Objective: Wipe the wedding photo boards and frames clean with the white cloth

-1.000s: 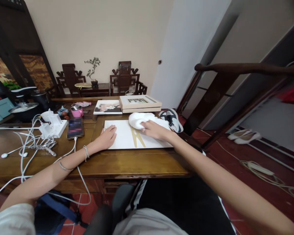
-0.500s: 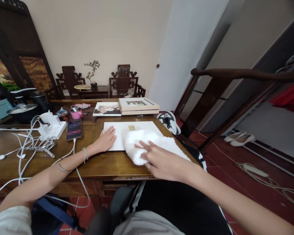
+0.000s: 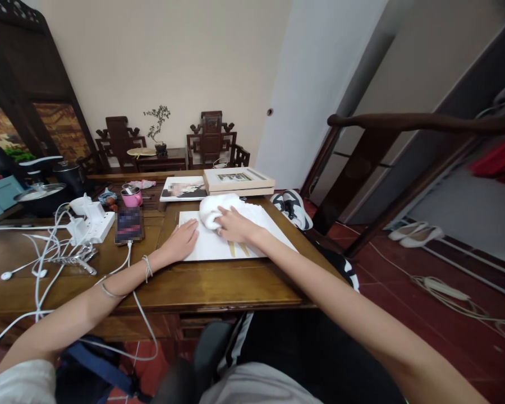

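Observation:
A flat white board (image 3: pixel 206 246) with gold-brown markings lies on the wooden table (image 3: pixel 219 283) in front of me. My left hand (image 3: pixel 184 240) rests flat on the board's left edge, fingers stretched out. Bunched white fluffy cloth (image 3: pixel 214 206) sits over the far part of the board, and my right hand (image 3: pixel 235 225) grips it from above with curled fingers. The cloth hides the board's far middle portion.
Behind the board lie a photo panel (image 3: pixel 184 189) and a cream box (image 3: pixel 239 182). To the left are a phone (image 3: pixel 128 225), a power strip (image 3: pixel 96 221) with tangled white cables, a pink cup (image 3: pixel 131 196) and a pot (image 3: pixel 42 193). A wooden chair (image 3: pixel 374 163) stands at right.
My right hand has moved the cloth away from me and slightly left, from the board's near edge to its far side. Gold-brown markings near the front now show. My left hand stays in place.

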Tool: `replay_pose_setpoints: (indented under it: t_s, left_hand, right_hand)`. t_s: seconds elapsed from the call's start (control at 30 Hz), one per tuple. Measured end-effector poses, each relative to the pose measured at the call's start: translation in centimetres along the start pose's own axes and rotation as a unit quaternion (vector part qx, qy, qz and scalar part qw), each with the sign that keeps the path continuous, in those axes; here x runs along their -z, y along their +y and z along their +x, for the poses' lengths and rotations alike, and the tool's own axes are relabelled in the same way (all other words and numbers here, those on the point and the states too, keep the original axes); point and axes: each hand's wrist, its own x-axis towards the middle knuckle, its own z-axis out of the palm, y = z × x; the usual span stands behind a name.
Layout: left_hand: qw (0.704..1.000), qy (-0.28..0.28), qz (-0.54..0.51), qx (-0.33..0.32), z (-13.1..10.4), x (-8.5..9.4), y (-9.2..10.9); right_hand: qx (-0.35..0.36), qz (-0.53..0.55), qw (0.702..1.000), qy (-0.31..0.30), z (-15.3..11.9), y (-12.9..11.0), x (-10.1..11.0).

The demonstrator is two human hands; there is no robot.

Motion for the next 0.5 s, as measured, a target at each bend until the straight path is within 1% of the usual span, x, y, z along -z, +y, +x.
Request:
replay_pose_setpoints:
  t_s: [0.07,0.2,0.27,0.3,0.33,0.4,0.5]
  left_hand:
    - [1.000,0.006,0.005,-0.006,0.0,-0.1,0.0]
    - [1.000,-0.005,-0.006,0.025,0.1,-0.2,0.3]
    - [0.999,-0.013,-0.021,0.043,0.2,-0.2,0.4]
    - [0.998,-0.015,-0.027,0.048,0.2,-0.2,0.3]
    - [0.998,-0.014,-0.031,0.051,0.3,-0.3,0.3]
    - [0.998,-0.007,-0.032,0.048,0.4,-0.5,0.1]
    - [0.999,0.006,-0.028,0.037,0.4,-0.8,-0.3]
  right_hand:
    - [0.017,-0.008,1.000,0.010,-1.8,-1.5,0.1]
    - [0.084,0.004,0.996,0.016,-7.5,-5.4,1.4]
    - [0.086,0.016,0.996,0.002,-9.6,-6.7,2.3]
    - [0.079,0.018,0.997,-0.004,-10.2,-7.1,2.6]
    - [0.070,0.017,0.997,-0.008,-10.3,-7.1,2.7]
    - [0.053,0.007,0.999,-0.004,-9.3,-6.6,2.4]
    - [0.024,-0.024,0.999,0.015,-5.2,-4.4,1.1]
